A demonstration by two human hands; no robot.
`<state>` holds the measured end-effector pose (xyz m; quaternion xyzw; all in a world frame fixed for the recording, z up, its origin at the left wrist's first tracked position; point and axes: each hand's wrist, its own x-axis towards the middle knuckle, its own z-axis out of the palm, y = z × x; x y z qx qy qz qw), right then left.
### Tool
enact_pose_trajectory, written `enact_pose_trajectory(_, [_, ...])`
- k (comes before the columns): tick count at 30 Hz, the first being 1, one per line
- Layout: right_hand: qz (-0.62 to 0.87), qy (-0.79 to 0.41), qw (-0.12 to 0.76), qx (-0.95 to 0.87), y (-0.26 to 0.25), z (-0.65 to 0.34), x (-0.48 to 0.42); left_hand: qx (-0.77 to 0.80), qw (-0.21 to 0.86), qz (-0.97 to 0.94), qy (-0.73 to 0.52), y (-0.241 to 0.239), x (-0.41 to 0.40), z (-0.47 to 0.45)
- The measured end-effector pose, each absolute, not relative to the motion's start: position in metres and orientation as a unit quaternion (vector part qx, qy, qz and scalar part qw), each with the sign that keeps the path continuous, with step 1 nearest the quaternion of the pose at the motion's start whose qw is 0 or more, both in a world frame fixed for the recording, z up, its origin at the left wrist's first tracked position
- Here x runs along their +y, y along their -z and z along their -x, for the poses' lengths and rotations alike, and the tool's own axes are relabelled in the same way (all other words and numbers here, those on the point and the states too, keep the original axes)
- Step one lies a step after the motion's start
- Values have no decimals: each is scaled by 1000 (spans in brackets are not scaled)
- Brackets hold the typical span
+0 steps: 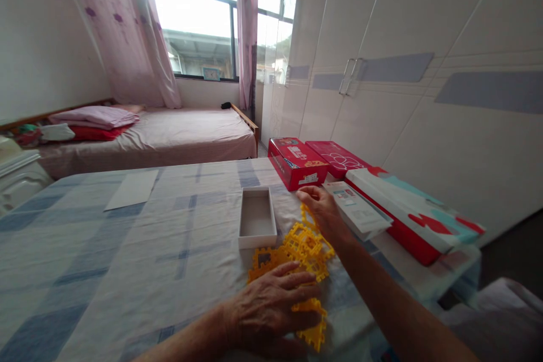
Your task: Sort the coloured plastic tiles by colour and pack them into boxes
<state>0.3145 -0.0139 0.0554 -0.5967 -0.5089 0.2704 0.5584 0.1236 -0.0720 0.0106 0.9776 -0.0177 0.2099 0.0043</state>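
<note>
My left hand (275, 300) lies palm down with its fingers apart over a pile of yellow plastic building pieces (303, 243), which are flat with notched edges. A yellow piece (314, 322) shows under its fingers near me. At the far end of the pile is my right hand (322, 212), its fingers curled together beside the red box. Another yellow piece (306, 216) shows just under this hand; whether the fingers grip it is hidden. Left of the pile stands an uncovered white box (257, 218) with nothing inside.
A red printed box (297, 161), a magenta box (337, 157) and a long red and white box (407, 212) line the far right. A white printed packet (358, 209) lies beside them. A flat white sheet (130, 189) is at the left on the checked tablecloth (182, 271).
</note>
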Motion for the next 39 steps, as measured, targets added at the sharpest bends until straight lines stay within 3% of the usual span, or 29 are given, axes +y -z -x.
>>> enact_pose_trajectory(5, [561, -281, 487, -607, -60, -253, 25, 31, -19, -976, -216, -5, -65, -124])
enact_pose_trajectory(8, [582, -180, 415, -676, -56, -255, 24, 52, -41, -971, -230, -2, -60, -124])
enact_pose_trajectory(14, [667, 137, 298, -669, -40, -348, -17, 68, -40, -960, -270, 5, -55, -125])
enact_pose_trajectory(20, [731, 209, 216, -613, -16, -435, -50, 71, -19, -955, -287, 5, -55, -125])
enact_pose_trajectory(26, [736, 197, 248, -598, -19, -442, -60, 68, 12, -952, -299, 3, -52, -124])
enact_pose_trajectory(29, [691, 121, 274, -658, -25, -415, -69, 59, 34, -939, -337, 0, -53, -125])
enact_pose_trajectory(34, [577, -179, 179, -777, -27, -370, -86, 162, 102, -884, -426, -8, -52, -121])
enact_pose_trajectory(39, [558, -211, 123, -793, -16, -349, -78, 312, 78, -798, -510, -14, -31, -106])
